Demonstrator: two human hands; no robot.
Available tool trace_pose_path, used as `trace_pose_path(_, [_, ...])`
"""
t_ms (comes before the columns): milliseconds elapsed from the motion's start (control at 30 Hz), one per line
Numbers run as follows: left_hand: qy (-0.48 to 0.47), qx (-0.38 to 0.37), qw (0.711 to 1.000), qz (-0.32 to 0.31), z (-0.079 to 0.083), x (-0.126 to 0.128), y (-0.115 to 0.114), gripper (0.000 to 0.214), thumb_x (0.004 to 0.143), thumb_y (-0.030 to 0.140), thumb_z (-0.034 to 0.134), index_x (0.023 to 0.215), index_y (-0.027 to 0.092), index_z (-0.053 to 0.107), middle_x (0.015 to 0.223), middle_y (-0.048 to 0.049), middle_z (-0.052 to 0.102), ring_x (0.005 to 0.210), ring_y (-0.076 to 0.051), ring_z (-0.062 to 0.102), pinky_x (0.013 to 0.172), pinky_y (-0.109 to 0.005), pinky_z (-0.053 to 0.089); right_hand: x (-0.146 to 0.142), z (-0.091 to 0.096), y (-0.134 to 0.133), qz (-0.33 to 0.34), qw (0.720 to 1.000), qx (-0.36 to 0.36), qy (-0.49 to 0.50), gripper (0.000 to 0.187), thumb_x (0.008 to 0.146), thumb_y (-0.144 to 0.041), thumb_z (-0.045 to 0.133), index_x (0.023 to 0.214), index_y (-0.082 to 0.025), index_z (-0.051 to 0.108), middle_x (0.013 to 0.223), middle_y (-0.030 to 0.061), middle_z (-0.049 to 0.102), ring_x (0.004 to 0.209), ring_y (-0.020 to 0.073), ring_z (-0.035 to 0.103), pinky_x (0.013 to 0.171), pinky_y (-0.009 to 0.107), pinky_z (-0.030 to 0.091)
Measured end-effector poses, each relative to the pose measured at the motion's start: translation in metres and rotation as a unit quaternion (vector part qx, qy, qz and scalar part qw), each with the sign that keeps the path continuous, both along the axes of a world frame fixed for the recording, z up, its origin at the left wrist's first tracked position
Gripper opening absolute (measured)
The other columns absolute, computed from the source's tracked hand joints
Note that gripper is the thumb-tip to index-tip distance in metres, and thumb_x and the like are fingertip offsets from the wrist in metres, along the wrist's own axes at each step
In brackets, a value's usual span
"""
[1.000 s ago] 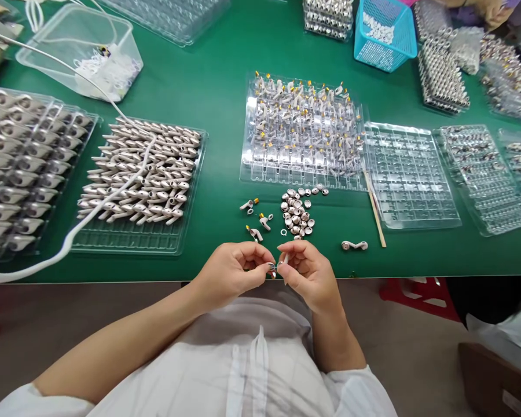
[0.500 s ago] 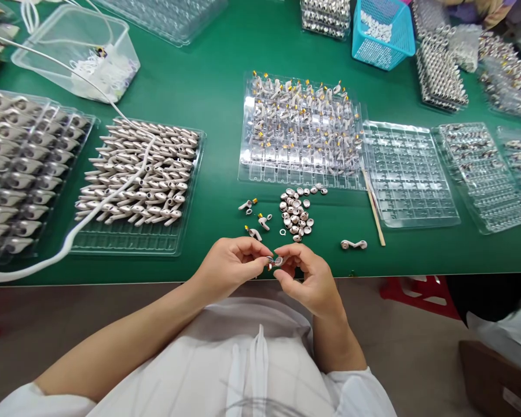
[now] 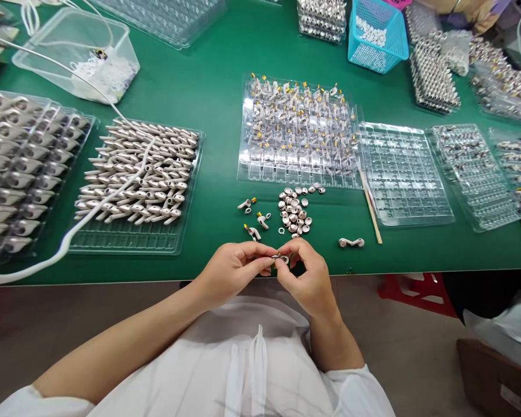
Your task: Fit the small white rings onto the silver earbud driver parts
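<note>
My left hand [image 3: 232,267] and my right hand [image 3: 307,278] meet at the table's near edge, thumbs and fingertips pinched around a small earbud part [image 3: 280,259]. Round rims show between the fingertips; much of the part is hidden, so I cannot tell whether its pieces are joined. Just beyond the hands lies a loose pile of round earbud caps [image 3: 294,211]. To its left are several earbud halves [image 3: 254,233] with yellow tabs, and a small white ring [image 3: 281,230]. Off to the right sits a pair of joined earbud pieces [image 3: 351,242].
A clear tray of tabbed earbud parts [image 3: 256,169] lies ahead, with a wooden stick [image 3: 372,214] and a clear tray [image 3: 406,200] to its right. Leftward, a tray [image 3: 125,243] holds earbud shells under a white cable [image 3: 113,194]. A blue basket [image 3: 375,58] stands farther back.
My right hand's thumb and fingers have closed in on the small part, and the fingertips of both hands are now together. The view has shifted slightly.
</note>
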State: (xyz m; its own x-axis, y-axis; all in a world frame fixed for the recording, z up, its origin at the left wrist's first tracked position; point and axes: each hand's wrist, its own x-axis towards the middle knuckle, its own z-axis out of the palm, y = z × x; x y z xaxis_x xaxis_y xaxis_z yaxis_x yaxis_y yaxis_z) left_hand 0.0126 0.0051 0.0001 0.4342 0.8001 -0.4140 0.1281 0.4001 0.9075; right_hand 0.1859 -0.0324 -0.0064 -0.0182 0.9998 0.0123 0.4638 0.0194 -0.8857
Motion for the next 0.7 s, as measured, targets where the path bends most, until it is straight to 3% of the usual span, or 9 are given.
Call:
trace_pose_path(300, [-0.042, 0.003, 0.999, 0.017, 0.001, 0.003, -0.005, 0.017, 0.078, 0.025, 0.068, 0.091, 0.015, 0.074, 0.082, -0.0033, 0.076, 0.071, -0.014, 0.071, 0.069, -0.021, 0.061, -0.004, -0.006, -0.001, -0.008, 0.997, -0.046, 0.067, 0.011, 0.077, -0.017, 0.058, 0.086, -0.021, 0.053, 0.079, -0.002, 0.056, 0.064, 0.0115, 0.052, 0.06, 0.025, 0.045])
trace_pose_path(500, [-0.01, 0.021, 0.999, 0.024, 0.002, 0.004, -0.008, 0.016, 0.079, 0.022, 0.066, 0.09, 0.013, 0.073, 0.077, -0.0039, 0.075, 0.063, -0.013, 0.068, 0.062, -0.02, 0.058, -0.006, -0.012, 0.0, 0.0, 0.991, -0.034, 0.132, 0.013, 0.074, -0.014, 0.057, 0.082, -0.021, 0.05, 0.085, -0.0005, 0.054, 0.068, 0.0115, 0.054, 0.058, 0.023, 0.046])
trace_pose_path(700, [-0.012, 0.007, 1.0, 0.018, 0.006, 0.005, -0.009, 0.017, 0.08, 0.026, 0.066, 0.091, 0.014, 0.073, 0.081, -0.0039, 0.075, 0.069, -0.015, 0.07, 0.068, -0.021, 0.059, -0.007, -0.013, 0.0, 0.004, 0.989, -0.032, 0.144, 0.016, 0.074, -0.011, 0.057, 0.084, -0.021, 0.05, 0.086, -0.0008, 0.053, 0.07, 0.0112, 0.054, 0.059, 0.023, 0.045])
